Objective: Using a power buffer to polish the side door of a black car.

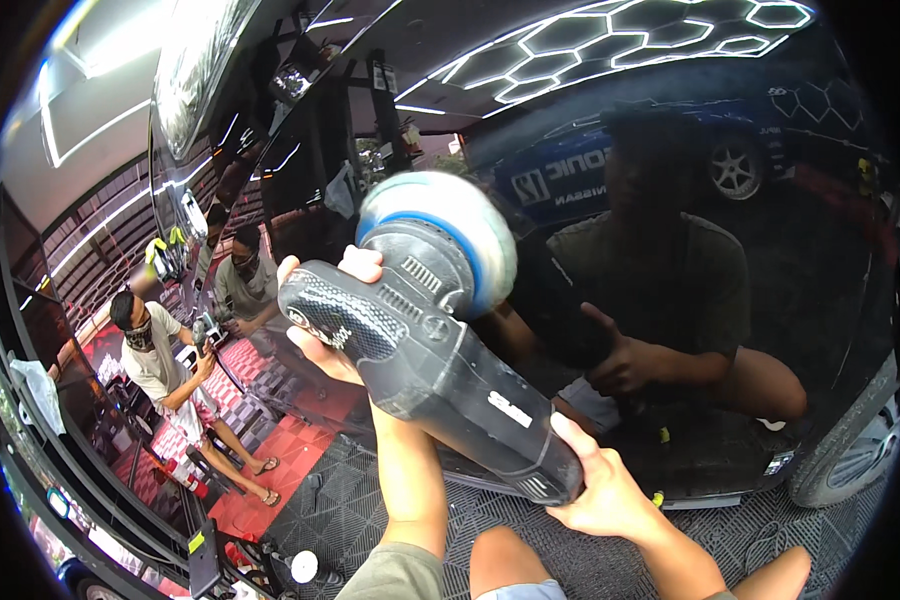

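Dual-hand car polisher (450,365), held slantwise before a glossy black car side panel (810,300); its white polishing pad (435,195) seems to touch the panel, though the contact edge is hidden; the left hand (315,348) curls round the head; the right hand (602,492) wraps the tail end; a co-worker (158,355) stands leftward.

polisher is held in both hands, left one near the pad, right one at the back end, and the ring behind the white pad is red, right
Not quite: the ring behind the white pad is blue, not red, as the head view shows. The polisher is held in both hands, left hand near the pad, right hand at the back end.
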`<state>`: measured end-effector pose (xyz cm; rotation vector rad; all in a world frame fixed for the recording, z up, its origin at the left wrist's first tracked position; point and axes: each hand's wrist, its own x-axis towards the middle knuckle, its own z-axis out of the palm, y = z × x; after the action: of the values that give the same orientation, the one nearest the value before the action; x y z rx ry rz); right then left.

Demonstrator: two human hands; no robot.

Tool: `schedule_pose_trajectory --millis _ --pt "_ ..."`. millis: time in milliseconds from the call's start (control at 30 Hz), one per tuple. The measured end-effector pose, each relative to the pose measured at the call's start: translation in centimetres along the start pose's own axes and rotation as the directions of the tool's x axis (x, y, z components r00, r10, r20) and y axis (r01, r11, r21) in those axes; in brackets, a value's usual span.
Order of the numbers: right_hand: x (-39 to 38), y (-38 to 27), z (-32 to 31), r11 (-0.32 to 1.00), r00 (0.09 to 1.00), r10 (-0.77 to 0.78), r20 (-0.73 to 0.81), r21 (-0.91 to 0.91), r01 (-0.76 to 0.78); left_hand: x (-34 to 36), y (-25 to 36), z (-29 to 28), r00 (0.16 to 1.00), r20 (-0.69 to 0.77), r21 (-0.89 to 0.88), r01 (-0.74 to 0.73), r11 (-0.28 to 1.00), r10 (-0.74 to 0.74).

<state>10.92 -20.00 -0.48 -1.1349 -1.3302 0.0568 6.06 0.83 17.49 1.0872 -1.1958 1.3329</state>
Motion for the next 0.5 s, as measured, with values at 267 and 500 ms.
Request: schedule_pose_trajectory --millis 267,500 --pt "-6.7 -0.7 -7.9 1.000 0.995 -0.016 -0.099 -0.024 0.014 -2.2 -5.8 10.6 0.995 0.046 -0.030 -0.085 0.996 0.086" --pt "-11.1 -1.5 -13.5 0.990 0.980 -0.046 -0.193 -0.138 0.019 -4.2 -9.1 17.4 0.998 0.061 -0.074 -0.003 0.997 0.008"
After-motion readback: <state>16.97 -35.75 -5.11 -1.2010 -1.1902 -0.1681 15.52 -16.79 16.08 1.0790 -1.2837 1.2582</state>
